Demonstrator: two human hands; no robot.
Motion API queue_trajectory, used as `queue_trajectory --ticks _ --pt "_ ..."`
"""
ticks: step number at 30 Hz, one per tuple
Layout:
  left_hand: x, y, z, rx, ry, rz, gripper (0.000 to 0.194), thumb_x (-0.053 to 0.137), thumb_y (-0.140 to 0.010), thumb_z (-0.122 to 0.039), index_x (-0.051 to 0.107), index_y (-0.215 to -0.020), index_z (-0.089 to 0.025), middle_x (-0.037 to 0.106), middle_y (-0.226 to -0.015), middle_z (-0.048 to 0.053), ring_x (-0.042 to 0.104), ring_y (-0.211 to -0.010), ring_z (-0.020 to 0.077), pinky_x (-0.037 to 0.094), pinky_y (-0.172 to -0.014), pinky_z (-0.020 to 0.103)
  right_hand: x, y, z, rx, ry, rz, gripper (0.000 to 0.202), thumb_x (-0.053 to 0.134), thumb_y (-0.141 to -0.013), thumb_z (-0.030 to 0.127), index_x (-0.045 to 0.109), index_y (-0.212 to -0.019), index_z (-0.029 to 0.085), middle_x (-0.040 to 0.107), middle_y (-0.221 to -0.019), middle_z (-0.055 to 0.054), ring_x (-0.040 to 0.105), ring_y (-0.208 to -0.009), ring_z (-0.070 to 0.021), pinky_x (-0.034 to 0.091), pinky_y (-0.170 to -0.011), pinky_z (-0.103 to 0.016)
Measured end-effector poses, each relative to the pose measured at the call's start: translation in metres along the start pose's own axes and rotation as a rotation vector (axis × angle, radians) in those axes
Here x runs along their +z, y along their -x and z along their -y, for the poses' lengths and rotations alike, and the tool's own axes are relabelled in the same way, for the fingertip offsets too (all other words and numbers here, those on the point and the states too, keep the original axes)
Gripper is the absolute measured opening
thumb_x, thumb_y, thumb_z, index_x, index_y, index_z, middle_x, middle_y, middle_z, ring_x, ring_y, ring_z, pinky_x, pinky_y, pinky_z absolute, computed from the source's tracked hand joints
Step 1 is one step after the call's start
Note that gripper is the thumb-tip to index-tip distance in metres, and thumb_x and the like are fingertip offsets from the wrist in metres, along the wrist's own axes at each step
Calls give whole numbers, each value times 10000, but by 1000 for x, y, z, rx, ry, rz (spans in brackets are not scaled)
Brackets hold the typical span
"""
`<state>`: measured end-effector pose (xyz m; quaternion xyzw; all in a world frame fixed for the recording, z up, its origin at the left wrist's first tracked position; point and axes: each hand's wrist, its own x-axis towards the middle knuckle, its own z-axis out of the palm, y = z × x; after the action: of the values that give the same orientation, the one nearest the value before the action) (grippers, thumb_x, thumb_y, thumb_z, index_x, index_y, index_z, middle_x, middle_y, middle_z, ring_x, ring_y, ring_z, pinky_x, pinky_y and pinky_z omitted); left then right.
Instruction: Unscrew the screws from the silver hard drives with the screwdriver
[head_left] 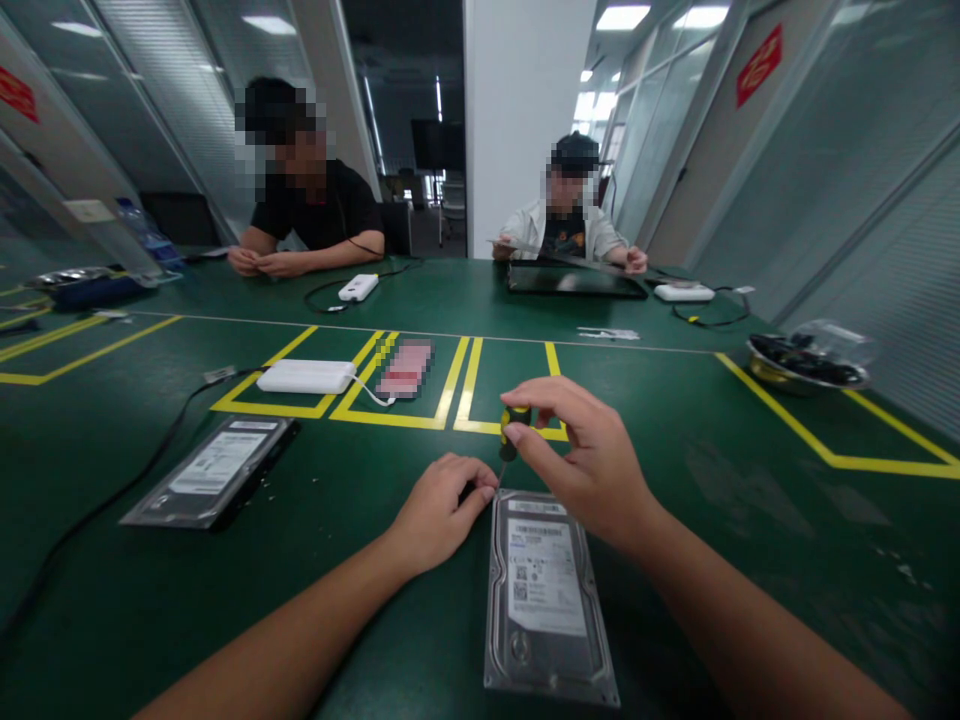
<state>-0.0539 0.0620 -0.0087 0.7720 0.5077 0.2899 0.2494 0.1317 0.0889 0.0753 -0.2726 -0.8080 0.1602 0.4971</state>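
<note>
A hard drive [551, 600] with a white label lies flat on the green table in front of me. My right hand [589, 455] grips the yellow and black handle of a small screwdriver [510, 440], held nearly upright. The shaft points down at the drive's far left corner. At that same corner my left hand [442, 510] is closed, fingertips pinched together near the screwdriver tip. Whatever its fingers hold, if anything, is too small to see. Off to the left rests a second hard drive [217, 470], label up.
Beyond the hands are yellow tape outlines, a white power bank [306, 377] cabled to a pixelated phone [406, 369], and a metal bowl [806, 372] of dark items at right. A black cable [161, 450] runs along the left. Two people sit across the table [750, 560].
</note>
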Motion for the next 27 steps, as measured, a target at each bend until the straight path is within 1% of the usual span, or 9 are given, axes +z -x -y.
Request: queue_trajectory --ticks 3,7,10,15,18,20,22,24,27 --pt "0 0 0 7 -2 -2 88 548 -912 -198 623 -866 -196 664 -883 7 577 -869 193 415 -810 332 -1 1 -1 -7 -14 29 311 563 -863 110 672 -1128 232 713 -1101 -42 657 -1005 -174 539 -852 -346" --pt "1 0 2 6 6 -4 78 556 -906 -191 631 -881 -195 665 -887 5 579 -874 190 411 -811 326 -3 1 -3 -47 -34 67 380 520 -878 77 660 -1183 254 703 -1170 -33 640 -1098 -165 517 -937 -354" --pt "1 1 2 4 11 -3 84 554 -906 -195 629 -870 -194 664 -883 8 579 -878 193 408 -809 326 -2 0 -3 -53 -23 78 349 551 -887 102 651 -1185 254 697 -1143 -31 640 -1033 -156 527 -875 -331" --pt "0 0 1 0 7 1 97 541 -911 -206 624 -861 -196 663 -882 12 576 -875 197 407 -810 329 0 -2 -1 -4 7 -3 174 694 -830 196 670 -1001 217 654 -912 -17 604 -815 -145 518 -712 -297" --pt "0 0 0 3 2 3 100 540 -912 -214 626 -864 -199 664 -883 14 576 -876 199 409 -812 332 0 -1 1 8 -7 -27 180 648 -851 178 669 -1026 215 671 -972 -38 620 -892 -163 519 -727 -310" --pt "0 0 1 6 4 0 95 542 -911 -212 626 -868 -200 662 -886 12 575 -877 197 408 -814 333 -1 0 1 4 -28 -6 242 579 -872 128 668 -1081 212 689 -1088 -58 627 -1014 -177 523 -787 -326" --pt "1 0 1 8 6 -6 91 544 -911 -211 622 -863 -201 658 -881 8 574 -872 195 407 -809 331 -1 1 0 -1 -44 22 286 557 -874 103 665 -1112 219 693 -1142 -56 632 -1042 -174 525 -812 -327" --pt "1 0 1 10 6 -13 97 542 -912 -214 611 -845 -199 655 -871 8 573 -864 194 407 -800 329 0 1 0 0 -51 32 260 605 -864 130 669 -1095 231 702 -1081 -38 643 -960 -163 529 -771 -313" --pt "1 0 1 12 7 -15 107 534 -914 -213 599 -831 -198 651 -866 7 571 -857 194 407 -795 328 3 0 1 12 -36 -17 187 706 -820 197 684 -1002 232 667 -919 -16 618 -831 -153 518 -695 -299"
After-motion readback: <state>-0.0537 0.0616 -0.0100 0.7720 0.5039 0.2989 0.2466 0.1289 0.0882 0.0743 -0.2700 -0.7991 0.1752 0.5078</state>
